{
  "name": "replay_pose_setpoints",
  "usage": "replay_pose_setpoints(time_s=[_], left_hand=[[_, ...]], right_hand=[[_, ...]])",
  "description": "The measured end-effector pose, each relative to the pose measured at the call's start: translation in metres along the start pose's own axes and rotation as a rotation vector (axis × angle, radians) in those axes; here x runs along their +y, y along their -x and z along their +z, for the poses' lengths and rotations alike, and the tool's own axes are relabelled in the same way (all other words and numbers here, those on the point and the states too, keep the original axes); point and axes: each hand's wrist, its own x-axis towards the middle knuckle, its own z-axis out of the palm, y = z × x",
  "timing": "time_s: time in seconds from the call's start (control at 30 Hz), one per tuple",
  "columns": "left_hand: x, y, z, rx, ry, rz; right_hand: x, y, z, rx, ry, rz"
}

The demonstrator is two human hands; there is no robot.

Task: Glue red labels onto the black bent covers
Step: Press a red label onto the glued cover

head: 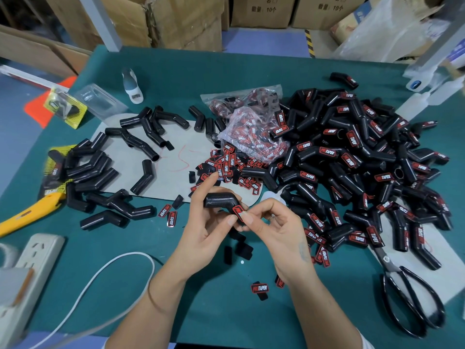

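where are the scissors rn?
Head view, lower right: the scissors lie on the green table, just below the labelled cover pile, right of the right hand.

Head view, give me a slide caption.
Both hands press a red label onto a black bent cover.

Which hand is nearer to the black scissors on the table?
The right hand. It is nearer to the scissors, which lie to its right and a little closer to the person. The left hand is farther left, holding the bent cover.
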Motion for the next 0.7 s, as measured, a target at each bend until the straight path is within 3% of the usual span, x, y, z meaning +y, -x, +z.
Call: replay_pose_setpoints(time_s=[0.7], left_hand=[[-0.0006, 0.0004, 0.0010, 0.009, 0.020, -0.002]], right_hand=[[0.0049, -0.0005, 0.0004, 0.017, 0.024, -0.005]])
